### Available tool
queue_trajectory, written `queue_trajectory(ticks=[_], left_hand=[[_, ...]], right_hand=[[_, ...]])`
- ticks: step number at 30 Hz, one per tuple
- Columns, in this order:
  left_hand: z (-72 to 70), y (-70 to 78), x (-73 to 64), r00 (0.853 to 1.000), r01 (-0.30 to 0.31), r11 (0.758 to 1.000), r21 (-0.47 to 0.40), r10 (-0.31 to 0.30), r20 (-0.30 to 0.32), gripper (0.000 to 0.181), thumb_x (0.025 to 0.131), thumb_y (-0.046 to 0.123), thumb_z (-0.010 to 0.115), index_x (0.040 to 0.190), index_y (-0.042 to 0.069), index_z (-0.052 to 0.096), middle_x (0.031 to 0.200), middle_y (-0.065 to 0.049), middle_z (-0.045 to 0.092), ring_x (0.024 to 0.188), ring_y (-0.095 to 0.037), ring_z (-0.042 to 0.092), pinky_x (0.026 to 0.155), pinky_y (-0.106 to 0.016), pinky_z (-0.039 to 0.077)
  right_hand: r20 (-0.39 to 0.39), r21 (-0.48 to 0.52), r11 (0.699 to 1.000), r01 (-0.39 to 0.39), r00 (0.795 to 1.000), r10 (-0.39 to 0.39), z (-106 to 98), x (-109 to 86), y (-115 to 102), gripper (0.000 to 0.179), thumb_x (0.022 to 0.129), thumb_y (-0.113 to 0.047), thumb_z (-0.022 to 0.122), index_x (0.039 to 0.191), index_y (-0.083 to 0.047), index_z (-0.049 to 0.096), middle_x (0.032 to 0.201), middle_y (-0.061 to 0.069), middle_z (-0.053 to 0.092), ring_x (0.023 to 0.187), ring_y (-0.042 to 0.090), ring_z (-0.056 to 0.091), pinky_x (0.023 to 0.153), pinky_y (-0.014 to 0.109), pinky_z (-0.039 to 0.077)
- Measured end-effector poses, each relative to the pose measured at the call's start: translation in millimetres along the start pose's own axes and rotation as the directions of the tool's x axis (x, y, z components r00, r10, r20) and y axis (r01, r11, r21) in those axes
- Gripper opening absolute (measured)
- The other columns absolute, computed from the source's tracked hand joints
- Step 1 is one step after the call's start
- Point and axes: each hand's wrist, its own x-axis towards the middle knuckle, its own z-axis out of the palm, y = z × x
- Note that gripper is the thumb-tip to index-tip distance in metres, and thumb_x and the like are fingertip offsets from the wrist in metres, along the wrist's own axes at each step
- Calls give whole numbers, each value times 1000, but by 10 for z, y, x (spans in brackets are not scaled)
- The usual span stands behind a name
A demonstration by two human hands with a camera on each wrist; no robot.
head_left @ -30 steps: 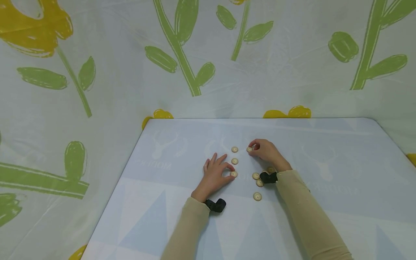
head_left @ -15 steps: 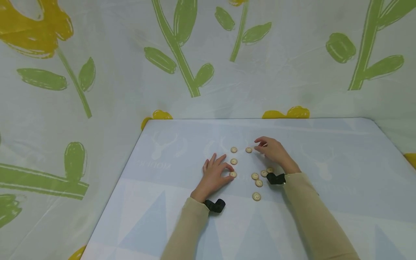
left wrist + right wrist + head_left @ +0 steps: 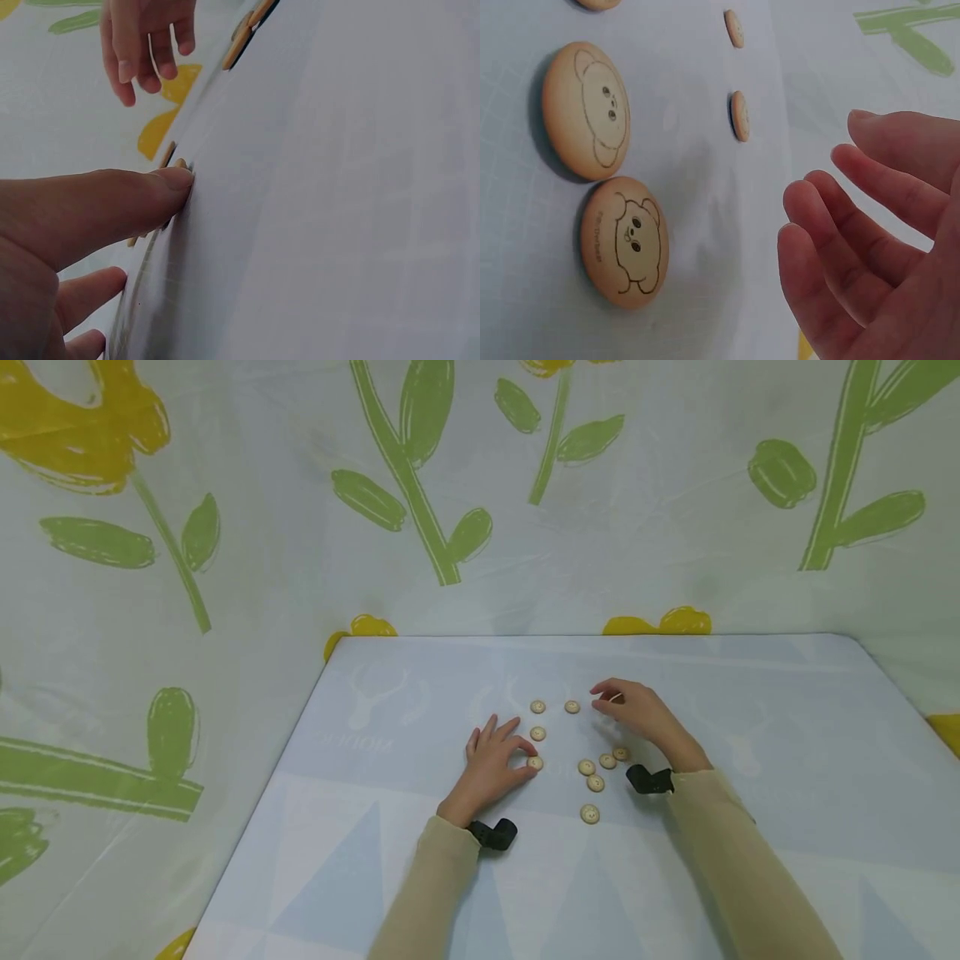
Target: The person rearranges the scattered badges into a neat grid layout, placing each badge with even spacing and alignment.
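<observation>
Several small round wooden discs with cartoon animal faces lie on the table. My left hand [image 3: 491, 768] pinches one disc [image 3: 535, 762] between thumb and index finger, the other fingers spread. In the left wrist view the thumb [image 3: 169, 184] covers most of that disc. Two more discs, a middle one [image 3: 537, 733] and a far one [image 3: 537, 706], line up beyond it. Right of the far one lies another disc [image 3: 572, 707]. Just to its right, my right hand [image 3: 637, 710] hovers with loosely bent fingers and holds nothing; the right wrist view shows its thumb and fingertips apart.
Nearer the right wrist, a loose group of discs [image 3: 596, 783] lies on the pale blue patterned table [image 3: 420, 860]. One disc [image 3: 590, 814] sits apart, closer to the front. Behind the table hangs a flowered cloth [image 3: 600, 543]. Each wrist carries a black camera [image 3: 495, 834].
My right hand has let go of the disc at the far right of the row and drawn back to the right. The left hand keeps its pinch on its disc.
</observation>
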Motion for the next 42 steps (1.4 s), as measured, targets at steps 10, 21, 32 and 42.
queue_trajectory(ticks=[10, 21, 32, 42], left_hand=[[3, -7, 1, 1000, -18, 1000, 6, 19, -10, 15, 78, 35, 66, 90, 26, 61, 141, -3, 33, 134, -31, 8, 100, -54, 4], [3, -3, 7, 1000, -12, 1000, 11, 12, 9, 15, 79, 35, 66, 91, 27, 62, 141, -2, 32, 134, -30, 7, 100, -54, 4], [-30, 0, 14, 1000, -9, 1000, 11, 9, 10, 15, 79, 36, 65, 91, 27, 62, 142, -1, 32, 134, -29, 7, 100, -53, 4], [-18, 12, 15, 1000, 0, 1000, 11, 0, 14, 15, 79, 36, 65, 90, 26, 62, 141, -2, 32, 134, -30, 7, 100, -53, 4]], right_hand=[[-2, -14, 999, 51, 999, -51, -16, -150, 38, 34, 88, -31, 55, 116, -12, 54, 107, 8, 56, 98, 25, 50, 81, 42, 42], [-3, -20, 992, 121, 993, -121, -68, -353, 88, 37, 88, -36, 54, 116, -12, 55, 105, 4, 57, 96, 22, 51, 78, 41, 42], [25, -49, 987, 154, 988, -153, -124, -419, 173, 37, 87, -35, 55, 116, -11, 56, 103, 5, 59, 94, 23, 53, 75, 39, 42], [129, -57, 993, 105, 987, -97, -117, -418, 285, 32, 85, -22, 60, 114, -9, 57, 96, 5, 58, 89, 22, 53, 74, 36, 44]])
